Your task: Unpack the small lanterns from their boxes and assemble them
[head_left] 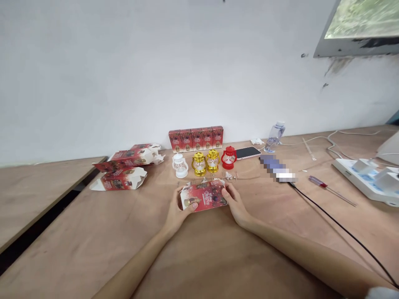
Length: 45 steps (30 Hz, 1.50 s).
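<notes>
Between my two hands is a red printed cardboard box (206,197), lying sideways just above the table. My left hand (180,209) grips its left end, thumb on the printed face. At the right end, my right hand (234,204) holds the box with its thumb near the upper corner. Just beyond stand miniature lanterns: a white lantern (180,166), two gold lanterns (199,165) and a red lantern (229,158). Small metal wire parts (229,177) lie between the box and the lanterns.
Several closed red boxes (196,140) line the wall. Unfolded cartons (124,164) are piled at left, near a gap between tables. At right are a phone (248,152), a water bottle (274,137), a pixelated device on a black cable (330,226), a screwdriver (332,191) and a power strip (366,182).
</notes>
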Each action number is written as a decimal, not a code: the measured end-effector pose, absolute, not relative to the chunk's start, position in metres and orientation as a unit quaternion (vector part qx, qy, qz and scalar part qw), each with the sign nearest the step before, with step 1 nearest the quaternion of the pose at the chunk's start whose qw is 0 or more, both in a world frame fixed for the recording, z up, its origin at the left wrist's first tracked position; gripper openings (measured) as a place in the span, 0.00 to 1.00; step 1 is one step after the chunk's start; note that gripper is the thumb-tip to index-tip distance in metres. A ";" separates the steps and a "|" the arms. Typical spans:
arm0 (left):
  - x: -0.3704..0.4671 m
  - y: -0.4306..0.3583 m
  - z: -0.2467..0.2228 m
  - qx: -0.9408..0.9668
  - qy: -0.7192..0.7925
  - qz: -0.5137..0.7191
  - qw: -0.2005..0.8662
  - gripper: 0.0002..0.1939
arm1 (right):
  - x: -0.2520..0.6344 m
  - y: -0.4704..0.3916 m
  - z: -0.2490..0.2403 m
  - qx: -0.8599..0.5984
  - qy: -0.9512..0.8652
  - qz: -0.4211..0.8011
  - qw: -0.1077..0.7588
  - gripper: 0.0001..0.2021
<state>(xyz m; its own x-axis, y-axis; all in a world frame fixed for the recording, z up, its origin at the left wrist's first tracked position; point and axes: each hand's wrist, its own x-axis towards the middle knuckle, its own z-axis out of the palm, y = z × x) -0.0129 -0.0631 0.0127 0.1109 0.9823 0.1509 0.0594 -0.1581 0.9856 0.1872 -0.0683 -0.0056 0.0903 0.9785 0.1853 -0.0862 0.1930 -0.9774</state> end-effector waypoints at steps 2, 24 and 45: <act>-0.013 -0.062 0.016 0.558 0.455 0.501 0.480 0.34 | 0.187 -0.068 -0.007 -0.442 -0.506 0.455 0.584 0.19; -0.032 -0.047 0.013 0.384 0.399 0.498 0.667 0.25 | 0.194 -0.070 -0.007 -0.493 -0.470 0.389 0.620 0.12; -0.026 -0.050 0.011 0.400 0.413 0.564 0.592 0.28 | 0.192 -0.063 -0.012 -0.369 -0.428 0.566 0.600 0.19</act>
<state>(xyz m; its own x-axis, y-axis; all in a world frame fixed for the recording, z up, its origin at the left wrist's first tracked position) -0.0259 -0.0496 0.0111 0.0217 0.9991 -0.0377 -0.3380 0.0428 0.9402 0.1923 -0.0626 -0.0124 -0.0077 0.9954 0.0953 -0.3631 0.0860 -0.9278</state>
